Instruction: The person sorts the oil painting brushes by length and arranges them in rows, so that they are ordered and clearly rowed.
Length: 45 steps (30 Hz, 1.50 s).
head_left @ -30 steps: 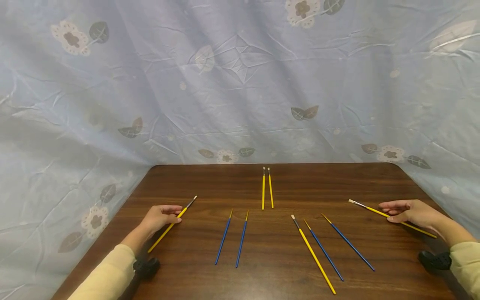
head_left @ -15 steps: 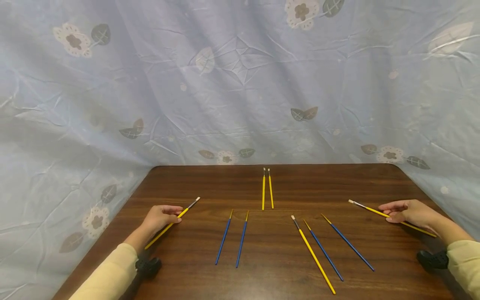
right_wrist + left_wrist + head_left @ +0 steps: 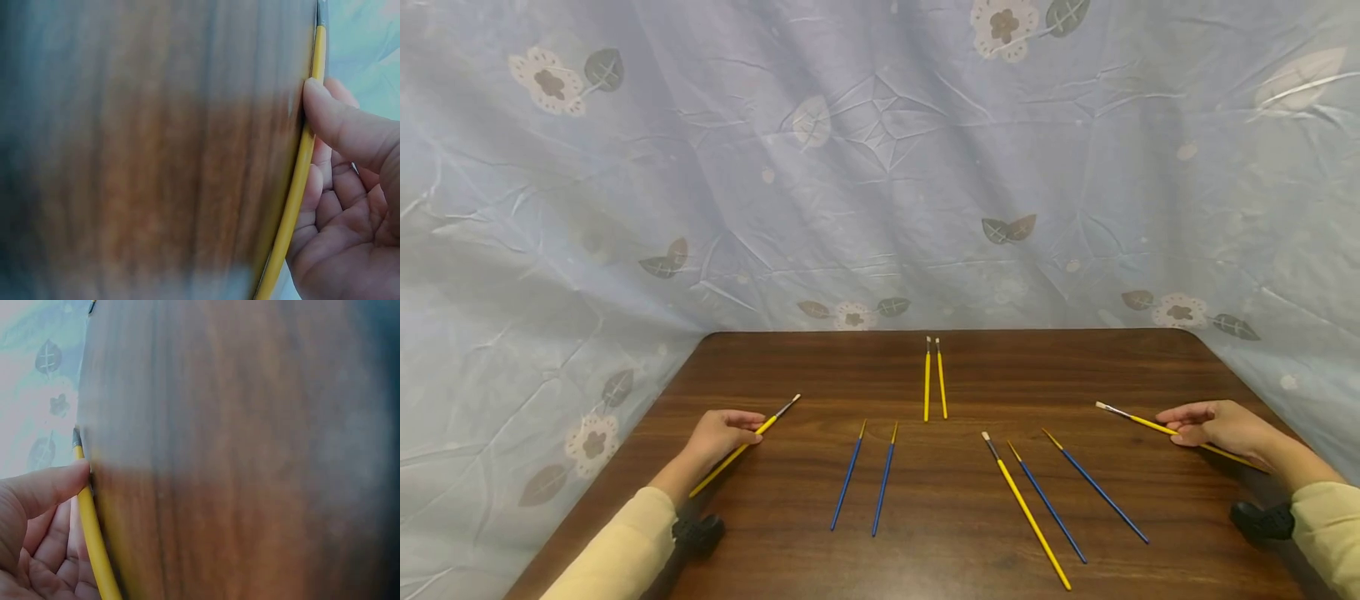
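Note:
My left hand (image 3: 724,435) pinches a yellow paintbrush (image 3: 727,461) between thumb and fingers at the left of the table, its pale bristles pointing away to the upper right. In the left wrist view the thumb presses on the yellow handle (image 3: 94,540) just below the dark ferrule. At the right side my right hand (image 3: 1221,423) pinches another yellow paintbrush (image 3: 1150,424), bristles toward the upper left. The right wrist view shows the thumb (image 3: 325,106) against that brush's handle (image 3: 290,212), with the other fingers curled behind.
Two blue paintbrushes (image 3: 847,475) (image 3: 884,479) lie left of centre. A yellow paintbrush (image 3: 1030,517) and two more blue ones (image 3: 1048,504) (image 3: 1101,487) lie right of centre. Two yellow paintbrushes (image 3: 927,383) (image 3: 942,383) lie near the far edge of the brown table (image 3: 820,358). A floral curtain (image 3: 880,208) hangs behind.
The paintbrush in my left hand has tilted slightly, its bristle tip shifting a little to the right. My right hand and its paintbrush have barely moved; the brushes on the table stay put.

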{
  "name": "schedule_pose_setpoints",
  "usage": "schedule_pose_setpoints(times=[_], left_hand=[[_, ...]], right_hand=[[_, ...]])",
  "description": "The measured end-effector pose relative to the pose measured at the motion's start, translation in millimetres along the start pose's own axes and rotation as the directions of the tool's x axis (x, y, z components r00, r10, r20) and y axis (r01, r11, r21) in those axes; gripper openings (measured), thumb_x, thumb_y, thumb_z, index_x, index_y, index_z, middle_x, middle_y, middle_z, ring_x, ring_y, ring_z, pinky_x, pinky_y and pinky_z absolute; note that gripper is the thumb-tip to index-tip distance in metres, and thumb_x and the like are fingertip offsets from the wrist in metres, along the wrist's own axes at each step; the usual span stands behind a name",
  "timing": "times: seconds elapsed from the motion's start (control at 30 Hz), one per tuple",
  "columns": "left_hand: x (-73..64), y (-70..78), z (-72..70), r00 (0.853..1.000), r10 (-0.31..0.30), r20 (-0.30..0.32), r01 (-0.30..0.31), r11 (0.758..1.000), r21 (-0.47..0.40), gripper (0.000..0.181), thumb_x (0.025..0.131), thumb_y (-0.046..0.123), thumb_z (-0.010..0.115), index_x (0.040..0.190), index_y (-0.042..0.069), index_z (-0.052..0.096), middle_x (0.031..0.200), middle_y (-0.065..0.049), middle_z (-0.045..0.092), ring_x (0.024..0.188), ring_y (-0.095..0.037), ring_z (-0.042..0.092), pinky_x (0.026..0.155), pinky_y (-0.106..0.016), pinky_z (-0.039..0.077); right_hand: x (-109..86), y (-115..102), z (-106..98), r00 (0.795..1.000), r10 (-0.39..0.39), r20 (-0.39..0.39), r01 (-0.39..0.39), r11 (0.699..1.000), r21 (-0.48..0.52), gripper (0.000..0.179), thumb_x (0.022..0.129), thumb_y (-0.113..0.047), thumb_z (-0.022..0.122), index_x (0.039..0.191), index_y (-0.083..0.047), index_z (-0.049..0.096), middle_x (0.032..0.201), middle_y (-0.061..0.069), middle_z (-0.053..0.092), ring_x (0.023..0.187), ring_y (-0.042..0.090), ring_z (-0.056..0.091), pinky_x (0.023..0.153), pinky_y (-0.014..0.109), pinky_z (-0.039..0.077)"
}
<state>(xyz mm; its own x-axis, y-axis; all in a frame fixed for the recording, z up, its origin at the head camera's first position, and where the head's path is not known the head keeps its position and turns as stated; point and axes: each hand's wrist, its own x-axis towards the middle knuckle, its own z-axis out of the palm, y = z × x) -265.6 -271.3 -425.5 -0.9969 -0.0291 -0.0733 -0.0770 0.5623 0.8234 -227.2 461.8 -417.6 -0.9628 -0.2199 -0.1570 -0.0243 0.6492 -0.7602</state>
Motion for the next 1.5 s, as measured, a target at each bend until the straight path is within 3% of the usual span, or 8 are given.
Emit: schedule_pose_setpoints(times=[0.2, 0.7, 0.9, 1.13, 1.37, 1.5], left_hand=[[-0.6, 2.5, -1.8, 0.999, -0.04, 0.033, 0.041, 0.999, -0.035, 0.03, 0.08, -0.002, 0.076, 0.109, -0.006, 0.07, 0.097, -0.01, 0.073, 0.079, -0.012, 0.059, 0.061, -0.025, 0.049], [1.4, 16.6, -5.4, 0.995, 0.032, 0.093, -0.03, 0.999, -0.029, 0.03, 0.088, 0.004, 0.07, 0.116, -0.006, 0.066, 0.103, -0.011, 0.069, 0.088, -0.018, 0.063, 0.072, -0.034, 0.055], [2.9, 20.1, -3.0, 0.993, 0.072, 0.095, -0.067, 0.996, -0.051, 0.03, 0.089, 0.004, 0.069, 0.115, -0.009, 0.066, 0.1, -0.012, 0.069, 0.083, -0.016, 0.063, 0.07, -0.031, 0.056], [4.0, 25.7, -0.1, 0.986, 0.098, 0.135, -0.088, 0.993, -0.078, 0.032, 0.092, 0.004, 0.066, 0.119, -0.011, 0.062, 0.108, -0.021, 0.067, 0.086, -0.018, 0.062, 0.072, -0.031, 0.055], [9.4, 35.8, 6.8, 0.979, 0.075, 0.188, -0.04, 0.983, -0.182, 0.037, 0.095, 0.005, 0.061, 0.128, -0.012, 0.054, 0.119, -0.025, 0.06, 0.1, -0.027, 0.06, 0.077, -0.032, 0.054], [11.7, 41.5, 12.7, 0.976, 0.059, 0.211, -0.004, 0.967, -0.253, 0.041, 0.096, 0.008, 0.06, 0.132, -0.01, 0.05, 0.121, -0.025, 0.06, 0.105, -0.032, 0.059, 0.076, -0.032, 0.055]], right_hand=[[2.0, -0.1, 1.0, 1.0, 0.012, 0.024, -0.013, 0.999, 0.043, 0.05, 0.087, -0.008, 0.071, 0.125, 0.018, 0.053, 0.108, 0.013, 0.066, 0.088, 0.002, 0.059, 0.073, 0.025, 0.055], [0.1, -7.4, -4.2, 1.0, -0.015, 0.002, 0.015, 0.997, 0.075, 0.045, 0.092, -0.012, 0.068, 0.128, 0.011, 0.056, 0.105, 0.0, 0.067, 0.09, 0.002, 0.059, 0.075, 0.024, 0.054], [6.2, -18.5, 0.7, 0.999, -0.031, -0.009, 0.032, 0.996, 0.078, 0.048, 0.092, -0.014, 0.067, 0.131, 0.011, 0.053, 0.109, 0.005, 0.065, 0.092, 0.003, 0.059, 0.076, 0.026, 0.054], [13.1, -34.8, 9.2, 1.0, -0.017, 0.023, 0.013, 0.987, 0.159, 0.051, 0.093, -0.016, 0.066, 0.135, 0.009, 0.05, 0.117, 0.009, 0.061, 0.097, 0.007, 0.058, 0.08, 0.029, 0.053], [23.3, -51.8, 18.8, 0.998, -0.018, 0.055, 0.007, 0.981, 0.194, 0.053, 0.095, -0.018, 0.064, 0.137, 0.009, 0.047, 0.133, 0.024, 0.051, 0.106, 0.009, 0.058, 0.086, 0.03, 0.051], [30.5, -62.8, 26.9, 0.997, -0.014, 0.08, -0.002, 0.981, 0.196, 0.055, 0.096, -0.019, 0.062, 0.139, 0.01, 0.044, 0.14, 0.031, 0.041, 0.12, 0.025, 0.051, 0.097, 0.047, 0.045]])
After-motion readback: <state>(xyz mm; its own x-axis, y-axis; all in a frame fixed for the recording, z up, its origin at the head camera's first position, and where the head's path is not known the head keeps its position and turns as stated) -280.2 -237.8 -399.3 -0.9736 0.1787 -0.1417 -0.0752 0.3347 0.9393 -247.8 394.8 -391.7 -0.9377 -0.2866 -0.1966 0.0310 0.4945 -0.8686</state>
